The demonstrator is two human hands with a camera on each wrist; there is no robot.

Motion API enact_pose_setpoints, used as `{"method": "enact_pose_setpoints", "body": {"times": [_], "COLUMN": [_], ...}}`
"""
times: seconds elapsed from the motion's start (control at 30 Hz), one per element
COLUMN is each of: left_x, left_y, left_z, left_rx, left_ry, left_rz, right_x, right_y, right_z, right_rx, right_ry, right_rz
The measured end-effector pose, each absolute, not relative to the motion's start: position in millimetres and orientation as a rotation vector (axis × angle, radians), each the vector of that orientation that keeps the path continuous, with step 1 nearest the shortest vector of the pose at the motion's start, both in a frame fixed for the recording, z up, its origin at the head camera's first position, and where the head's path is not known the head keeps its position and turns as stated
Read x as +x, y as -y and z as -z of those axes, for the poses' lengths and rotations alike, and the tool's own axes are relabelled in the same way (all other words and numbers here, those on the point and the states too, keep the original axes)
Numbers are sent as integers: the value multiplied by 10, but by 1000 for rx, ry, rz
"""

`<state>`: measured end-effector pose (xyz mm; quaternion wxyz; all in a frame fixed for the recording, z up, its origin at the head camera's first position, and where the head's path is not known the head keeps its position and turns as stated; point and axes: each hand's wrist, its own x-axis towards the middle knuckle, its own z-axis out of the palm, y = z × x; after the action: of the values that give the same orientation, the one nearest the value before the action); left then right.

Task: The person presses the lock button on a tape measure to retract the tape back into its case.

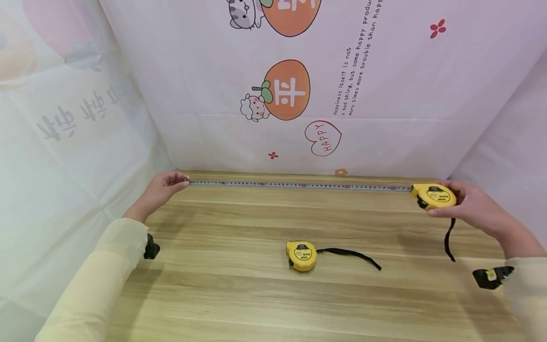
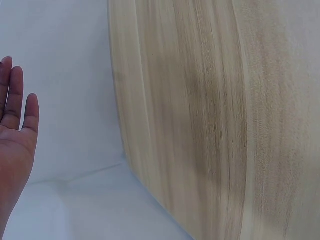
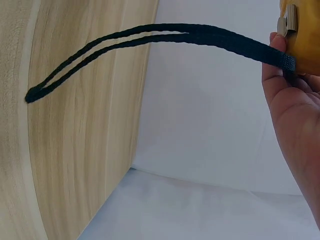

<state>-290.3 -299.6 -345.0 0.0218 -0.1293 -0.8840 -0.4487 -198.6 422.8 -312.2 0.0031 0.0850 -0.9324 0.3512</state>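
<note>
My right hand (image 1: 474,204) grips a yellow tape measure (image 1: 436,196) near the back right of the table. From its case the marked blade (image 1: 299,185) runs out in a straight line to the left, along the table's back edge. At the blade's far end my left hand (image 1: 164,187) pinches the tip between thumb and fingers. A black wrist strap (image 3: 215,40) hangs in a loop from the held case in the right wrist view. In the left wrist view only part of the left hand (image 2: 15,135) shows, and its fingertips' hold is out of frame.
A second yellow tape measure (image 1: 302,256) lies on the wooden table (image 1: 231,294), its black strap (image 1: 352,254) stretched to the right. Printed white cloth (image 1: 205,95) stands as walls behind and on both sides. Small black devices (image 1: 151,247) sit at both wrists.
</note>
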Motion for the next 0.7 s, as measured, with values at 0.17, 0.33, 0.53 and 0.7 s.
{"method": "enact_pose_setpoints", "body": {"times": [0.17,0.33,0.53,0.7], "left_x": [-2890,-2885,-2883,-2878], "left_y": [2966,2961,2965,2945], "left_z": [3434,3441,3447,3435], "left_rx": [-404,-398,-394,-401], "left_ry": [2737,2736,2738,2740], "left_rz": [1393,1418,1416,1417], "right_x": [-1997,-2006,-2009,-2021], "right_y": [-4213,-4201,-4200,-4197], "right_z": [3141,3170,3211,3234], "right_rx": [297,316,379,376], "right_ry": [2905,2870,2818,2803], "right_rz": [-1114,-1160,-1214,-1234]}}
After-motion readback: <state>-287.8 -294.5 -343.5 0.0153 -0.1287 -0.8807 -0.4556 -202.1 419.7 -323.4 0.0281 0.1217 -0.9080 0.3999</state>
